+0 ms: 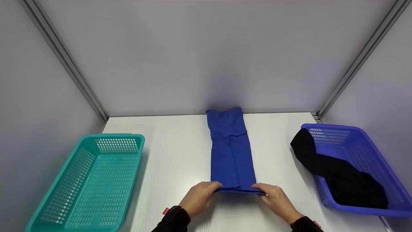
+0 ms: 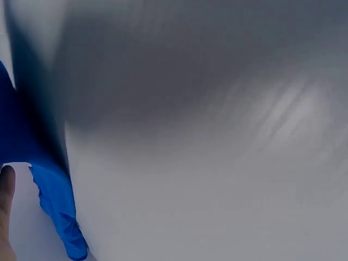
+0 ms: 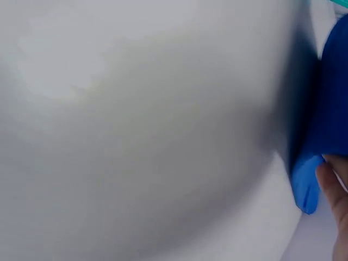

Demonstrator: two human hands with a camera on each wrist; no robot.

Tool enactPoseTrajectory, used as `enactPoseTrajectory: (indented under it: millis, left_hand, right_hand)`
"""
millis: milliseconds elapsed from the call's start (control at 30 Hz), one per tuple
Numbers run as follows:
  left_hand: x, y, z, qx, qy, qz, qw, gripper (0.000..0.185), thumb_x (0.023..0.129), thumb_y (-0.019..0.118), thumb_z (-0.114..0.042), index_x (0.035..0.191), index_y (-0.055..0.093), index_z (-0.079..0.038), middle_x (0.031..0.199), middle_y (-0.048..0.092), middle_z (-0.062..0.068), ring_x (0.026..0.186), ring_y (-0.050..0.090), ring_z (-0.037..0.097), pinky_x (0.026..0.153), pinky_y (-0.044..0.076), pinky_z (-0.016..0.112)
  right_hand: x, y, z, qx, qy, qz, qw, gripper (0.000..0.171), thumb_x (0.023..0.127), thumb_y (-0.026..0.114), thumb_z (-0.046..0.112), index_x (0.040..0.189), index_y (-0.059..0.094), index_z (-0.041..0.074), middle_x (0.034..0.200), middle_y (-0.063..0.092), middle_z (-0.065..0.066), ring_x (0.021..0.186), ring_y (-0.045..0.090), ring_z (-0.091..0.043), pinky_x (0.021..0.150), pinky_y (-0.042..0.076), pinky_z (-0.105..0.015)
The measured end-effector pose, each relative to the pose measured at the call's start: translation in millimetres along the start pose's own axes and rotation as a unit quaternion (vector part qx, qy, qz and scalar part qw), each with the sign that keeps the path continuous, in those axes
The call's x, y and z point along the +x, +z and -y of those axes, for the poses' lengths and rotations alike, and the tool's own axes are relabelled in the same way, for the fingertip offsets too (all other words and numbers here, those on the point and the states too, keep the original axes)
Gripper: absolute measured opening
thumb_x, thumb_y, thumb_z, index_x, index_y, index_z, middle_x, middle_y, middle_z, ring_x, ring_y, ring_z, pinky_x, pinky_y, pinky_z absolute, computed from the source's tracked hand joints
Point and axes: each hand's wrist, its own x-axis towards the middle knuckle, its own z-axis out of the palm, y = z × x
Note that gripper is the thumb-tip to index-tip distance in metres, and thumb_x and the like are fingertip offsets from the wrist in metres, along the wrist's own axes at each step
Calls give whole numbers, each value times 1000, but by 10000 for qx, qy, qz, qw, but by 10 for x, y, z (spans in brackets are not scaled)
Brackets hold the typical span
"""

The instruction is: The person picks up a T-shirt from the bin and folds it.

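Observation:
A blue garment, folded into a long narrow strip, runs from the back wall towards the front of the table; its exact kind is not clear. My left hand pinches the near left corner, thumb on top. At the near right corner, my right hand grips the same edge. This near end is lifted off the table, with a shadow below it. In the left wrist view, the blue cloth hangs at the left edge beside a digit. The right wrist view has the raised cloth at its right edge, next to the fingers.
On the left stands a green plastic basket with nothing in it. A purple basket at the right holds a black cloth item, one end draped over its rim. Grey panels enclose the white table.

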Motion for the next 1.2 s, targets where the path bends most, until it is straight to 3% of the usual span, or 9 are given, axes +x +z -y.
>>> enactPoseTrajectory:
  millis: [133,300,433,600,800,1067,1133,1200]
  left_hand:
    - [35,-121,-19,-1028,-299,-184,9941,39,85,68,13,117,70,-8,114,75,3,107,71,17,94,55,31]
    - [112,-274,-32,-1989,-506,-305,9782,33,89,62,14,112,73,-6,108,76,2,102,72,14,90,57,28]
    - [163,-400,-45,-2457,-744,-71,9665,30,93,61,11,112,74,-8,110,76,1,104,71,11,91,56,28]
    - [199,-523,-62,-2784,-988,269,9550,27,95,61,7,113,75,-9,111,76,0,103,69,9,92,56,28]
    - [220,-617,-83,-3132,-1204,665,9397,23,95,63,2,110,76,-9,109,76,2,95,66,5,87,55,27]
    - [266,-669,-77,-3529,-1607,1697,9060,16,96,64,-3,106,73,-11,97,69,-5,86,58,4,81,51,24]
    - [285,-656,-58,-3456,-1581,1760,9081,16,96,64,-3,106,73,-11,98,70,-4,88,59,4,84,50,25]
    - [310,-631,-34,-3271,-1562,1708,9162,18,97,63,-3,109,73,-10,103,72,-2,93,61,6,87,51,27]
  right_hand:
    - [118,-140,6,776,3,-98,9969,38,79,79,-9,108,75,16,102,78,1,93,74,-12,86,49,-10]
    - [241,-308,57,1705,296,125,9848,30,88,74,-4,110,75,16,102,78,0,94,72,-7,82,52,-13]
    - [302,-419,105,2295,735,546,9690,21,95,68,1,111,74,12,101,78,-2,92,71,-5,79,54,-18]
    - [346,-509,147,2926,1263,1062,9419,13,99,64,7,109,73,9,97,76,-7,83,68,-6,72,56,-23]
    - [377,-548,166,3769,1947,1663,8902,17,103,61,11,111,69,-1,95,75,-7,83,72,-11,70,60,-29]
    - [422,-515,187,4422,2643,2200,8284,28,103,61,17,116,63,-8,80,68,2,65,65,-9,55,56,-28]
    - [438,-491,172,4417,2777,2237,8233,29,102,62,17,116,63,-9,80,68,2,64,64,-8,55,56,-28]
    - [465,-464,152,4256,2890,2156,8300,29,102,63,18,116,63,-7,82,68,0,67,64,-9,58,57,-27]
